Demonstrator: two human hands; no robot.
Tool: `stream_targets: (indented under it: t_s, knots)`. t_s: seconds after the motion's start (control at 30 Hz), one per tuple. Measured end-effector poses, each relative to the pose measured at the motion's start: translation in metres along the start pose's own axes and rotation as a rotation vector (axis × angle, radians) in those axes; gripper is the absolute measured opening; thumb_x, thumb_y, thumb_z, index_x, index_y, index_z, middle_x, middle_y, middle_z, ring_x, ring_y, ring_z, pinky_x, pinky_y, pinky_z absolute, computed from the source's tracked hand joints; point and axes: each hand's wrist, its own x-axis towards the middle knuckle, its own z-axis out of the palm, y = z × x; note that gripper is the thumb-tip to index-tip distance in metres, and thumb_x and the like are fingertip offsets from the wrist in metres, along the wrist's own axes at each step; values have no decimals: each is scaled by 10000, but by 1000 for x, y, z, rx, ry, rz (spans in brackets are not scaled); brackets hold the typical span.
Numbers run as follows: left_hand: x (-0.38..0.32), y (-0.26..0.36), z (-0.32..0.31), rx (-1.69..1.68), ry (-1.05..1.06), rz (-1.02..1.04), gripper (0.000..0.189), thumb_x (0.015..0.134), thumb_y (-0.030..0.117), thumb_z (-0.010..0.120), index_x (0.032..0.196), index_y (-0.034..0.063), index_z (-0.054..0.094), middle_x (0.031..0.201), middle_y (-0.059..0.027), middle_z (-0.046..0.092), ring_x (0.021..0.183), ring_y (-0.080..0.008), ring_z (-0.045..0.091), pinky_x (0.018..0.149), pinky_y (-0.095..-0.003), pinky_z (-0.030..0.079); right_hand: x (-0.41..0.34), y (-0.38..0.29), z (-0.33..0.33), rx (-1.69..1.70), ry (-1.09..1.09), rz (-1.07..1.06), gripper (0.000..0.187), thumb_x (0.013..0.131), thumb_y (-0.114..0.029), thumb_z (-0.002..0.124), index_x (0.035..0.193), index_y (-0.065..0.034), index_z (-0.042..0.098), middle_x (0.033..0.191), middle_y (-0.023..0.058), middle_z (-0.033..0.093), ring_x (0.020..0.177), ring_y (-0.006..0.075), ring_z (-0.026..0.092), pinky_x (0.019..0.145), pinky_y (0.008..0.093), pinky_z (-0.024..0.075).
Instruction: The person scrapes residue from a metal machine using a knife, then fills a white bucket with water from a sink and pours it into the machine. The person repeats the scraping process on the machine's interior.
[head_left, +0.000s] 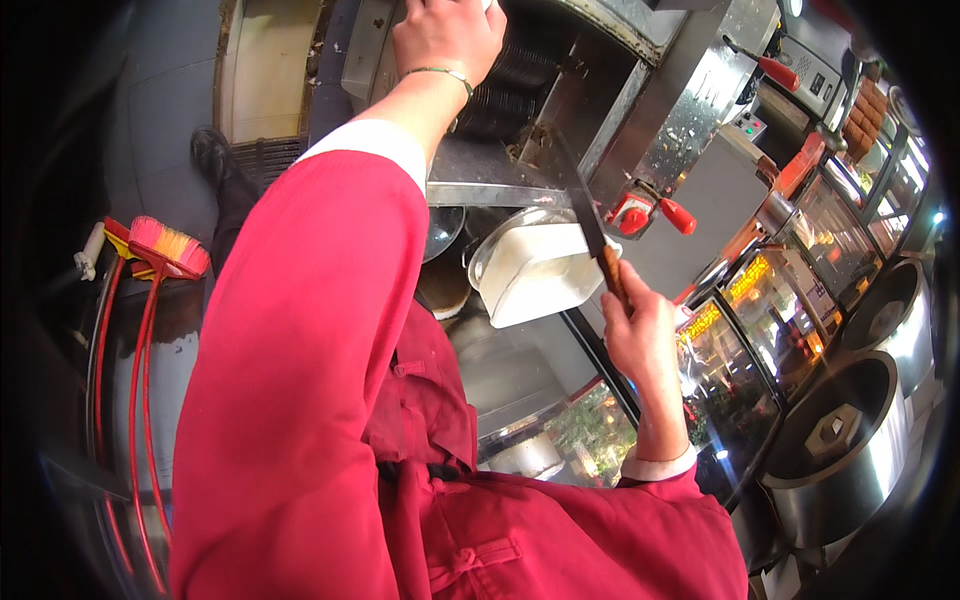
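In my right hand (637, 322) is the wooden handle of a long, narrow-bladed knife (586, 214). Its dark blade slants up and left, the far end over a metal surface with brown scraps (534, 146). My left hand (450, 37) is at the top edge beside a dark ridged part of the metal equipment (506, 82). Its fingers are partly cut off by the picture's edge, and a bit of something white shows there; whether it is held is unclear. A white plastic tub (525, 296) sits tilted below the metal ledge (495, 195), near the blade, over a round clear-rimmed container.
Red-handled valves or levers (677, 216) project from the steel panel to the right. Large steel cylindrical pots (840, 450) stand at the far right by glass panes. Brooms with red handles (169, 251) lean at the left, near a black shoe (211, 154).
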Motion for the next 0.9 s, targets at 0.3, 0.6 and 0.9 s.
stream_targets:
  t_s: [0.3, 0.6, 0.9]
  knots:
    - [-3, -3, 8, 25, 76, 24, 252, 890, 251, 529, 971, 21, 465, 939, -193, 552, 881, -377, 607, 712, -496, 534, 2, 9, -12, 59, 86, -93, 457, 877, -81, 578, 1332, -61, 536, 655, 26, 574, 558, 89, 527, 547, 269, 450]
    - [-2, -4, 11, 79, 29, -1, 334, 869, 312, 554, 1031, 37, 454, 1000, -195, 549, 953, -380, 589, 771, -512, 501, 1, 4, -9, 335, -140, 47, 445, 905, -88, 521, 1349, -100, 520, 543, 13, 501, 383, 92, 470, 358, 268, 385]
    - [5, -14, 21, 147, -54, 6, 482, 857, 435, 557, 1029, -3, 452, 1040, -226, 584, 960, -403, 613, 772, -506, 510, 27, 22, 11, 340, -109, -112, 407, 826, -21, 481, 1227, -2, 542, 711, 118, 612, 577, 194, 635, 537, 331, 498]
